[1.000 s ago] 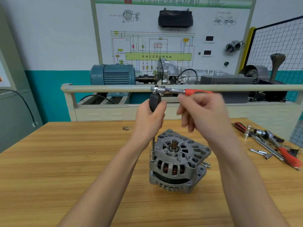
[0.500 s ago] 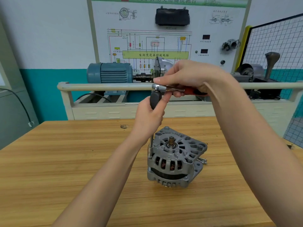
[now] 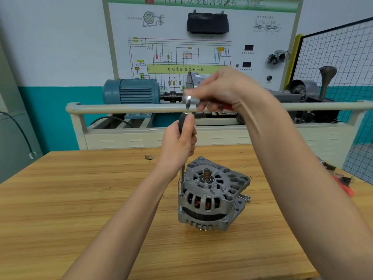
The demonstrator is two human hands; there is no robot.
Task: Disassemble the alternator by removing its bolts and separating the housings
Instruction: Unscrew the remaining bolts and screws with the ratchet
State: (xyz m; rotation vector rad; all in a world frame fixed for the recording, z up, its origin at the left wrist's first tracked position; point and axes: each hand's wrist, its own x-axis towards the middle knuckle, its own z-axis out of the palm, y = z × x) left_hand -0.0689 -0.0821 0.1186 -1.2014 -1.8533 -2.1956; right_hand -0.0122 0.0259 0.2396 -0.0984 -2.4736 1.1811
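Grey cast alternator (image 3: 212, 197) stands on the wooden bench (image 3: 80, 209), just below the left hand (image 3: 178, 142). That hand is curled round the black driver handle (image 3: 182, 122), whose thin shaft (image 3: 182, 174) drops to a bolt at the housing's near-left edge. Above it, the right hand (image 3: 220, 91) grips the ratchet (image 3: 191, 102), fingers closed over its red grip, the head seated on top of the handle.

By my reading the job is at the bolt stage: both housings are together, with copper windings showing through the slots. One loose bolt (image 3: 245, 197) lies beside the body, under the right forearm, so at least one appears to be out. Splitting the housings is all to come.

Motion blur smears the ratchet head. The bolt under the socket is hidden, as are those on the far side. Tools (image 3: 343, 182) past the right forearm are mostly covered.
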